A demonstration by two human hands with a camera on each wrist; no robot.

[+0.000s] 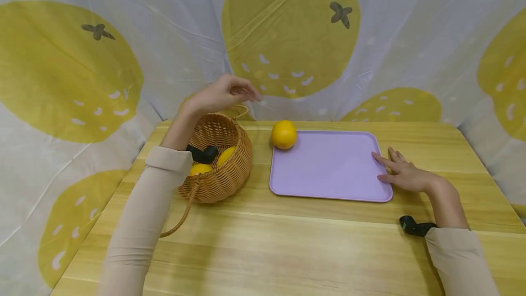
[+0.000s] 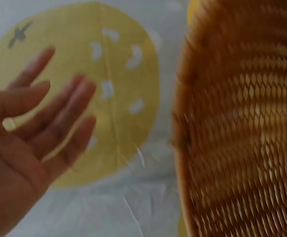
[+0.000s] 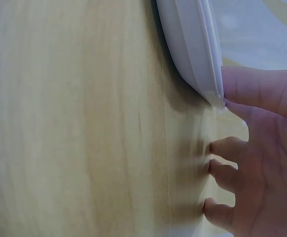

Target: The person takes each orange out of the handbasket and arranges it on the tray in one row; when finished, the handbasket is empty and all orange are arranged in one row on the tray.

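My left hand (image 1: pixel 223 94) hovers over the back of the wicker basket (image 1: pixel 222 182), holding nothing. In the left wrist view its loosely bent fingers (image 2: pixel 66 106) stand apart from the basket wall (image 2: pixel 232 148). Yellow fruits (image 1: pixel 226 155) lie inside the basket, partly hidden by my arm and the wrist camera. An orange (image 1: pixel 284 134) sits at the back left corner of a lilac tray (image 1: pixel 328 166). At the tray's right edge rests my right hand (image 1: pixel 407 175), fingers spread. Its thumb touches the tray rim (image 3: pixel 217 74), and other fingertips rest on the table.
The wooden table (image 1: pixel 287 241) runs up to a hanging cloth (image 1: pixel 176 58) printed with large yellow fruits. One basket handle (image 1: pixel 182 216) hangs down toward the front left. A black wrist camera (image 1: pixel 415 226) sits on my right wrist.
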